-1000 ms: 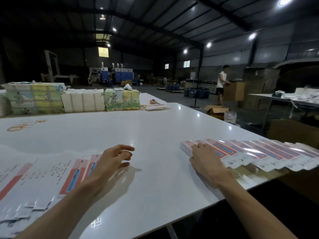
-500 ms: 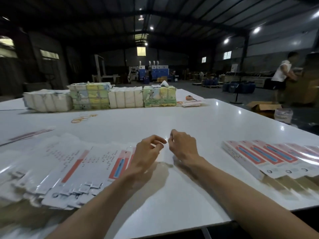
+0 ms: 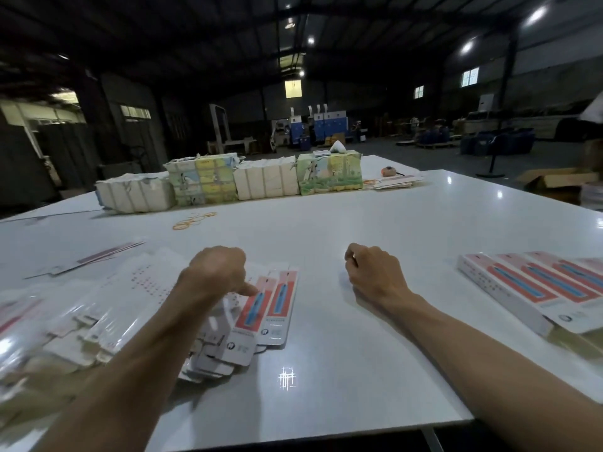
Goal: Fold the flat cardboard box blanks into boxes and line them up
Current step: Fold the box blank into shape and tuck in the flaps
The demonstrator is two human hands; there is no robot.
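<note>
— Why keep the flat blanks (image 3: 261, 318) fanned at our left?
— So our left hand (image 3: 215, 272) can slide one off – its fingers curled, thumb pressing the top blank. Our right hand (image 3: 372, 272), loosely closed and empty, rests on the table (image 3: 326, 230), folded boxes (image 3: 528, 288) lined up rightward.

A glossy white table (image 3: 326, 321) fills the view. At nine o'clock a fanned heap of flat box blanks (image 3: 130, 305) lies on it; at three o'clock, folded boxes (image 3: 528, 288) sit side by side. Toward twelve o'clock stand wrapped bundles (image 3: 264, 182), with rubber bands (image 3: 192, 221) just before them and loose cards (image 3: 396, 183) at one o'clock.
</note>
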